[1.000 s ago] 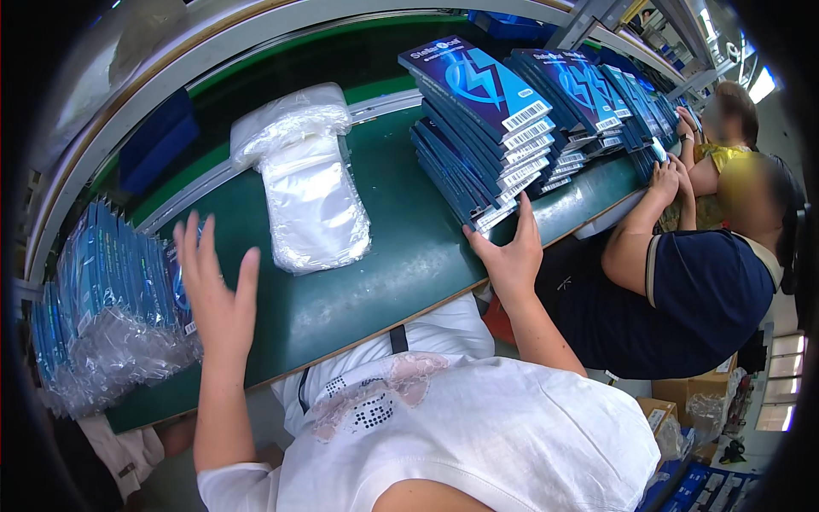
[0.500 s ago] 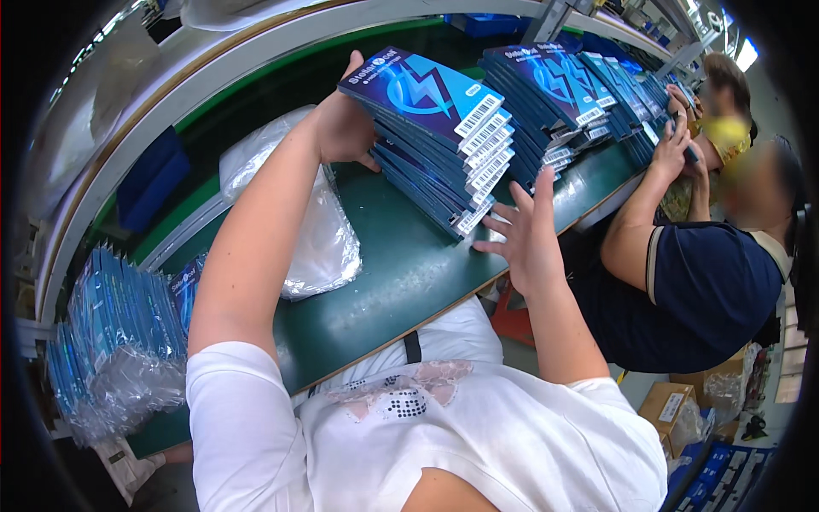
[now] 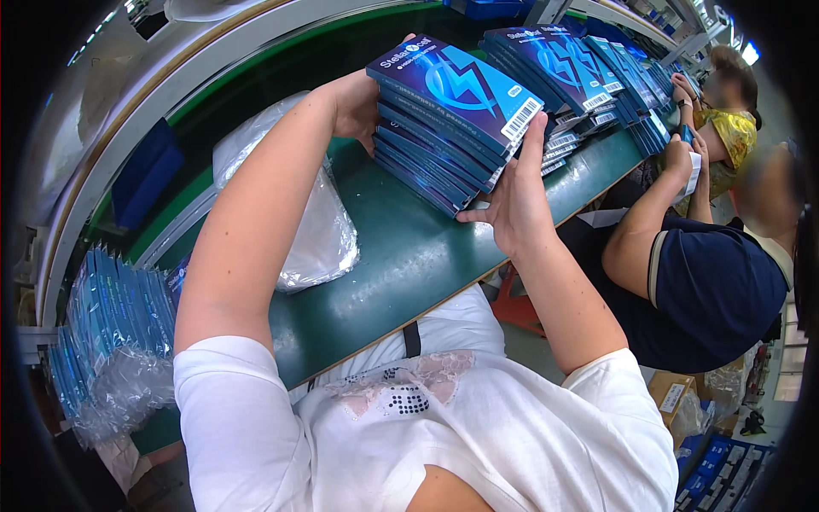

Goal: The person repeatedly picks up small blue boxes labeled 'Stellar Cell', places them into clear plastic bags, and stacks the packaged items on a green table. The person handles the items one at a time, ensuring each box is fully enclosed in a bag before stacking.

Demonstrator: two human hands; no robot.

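A stack of flat blue boxes (image 3: 461, 90) stands on the green table, between my hands. Each box is printed with a lightning-bolt picture, and the top one carries a white barcode label at its near right corner. My left hand (image 3: 354, 104) is wrapped round the stack's left end, its fingers partly hidden behind it. Against the right end presses my right hand (image 3: 519, 200), thumb up along the top boxes and fingers spread lower down. The boxes lie slightly out of line, leaning in steps.
More stacks of blue boxes (image 3: 559, 72) run along the table (image 3: 401, 260) to the right. Clear plastic bags (image 3: 320, 243) lie to the left. Bagged blue boxes (image 3: 119, 303) are at the far left. A co-worker (image 3: 708, 282) in a dark shirt sits close on my right, another person beyond.
My right hand has closed in from beside the stack onto its right end. The boxes, fanned out before, are now more even. The near co-worker's hands now hold something white.
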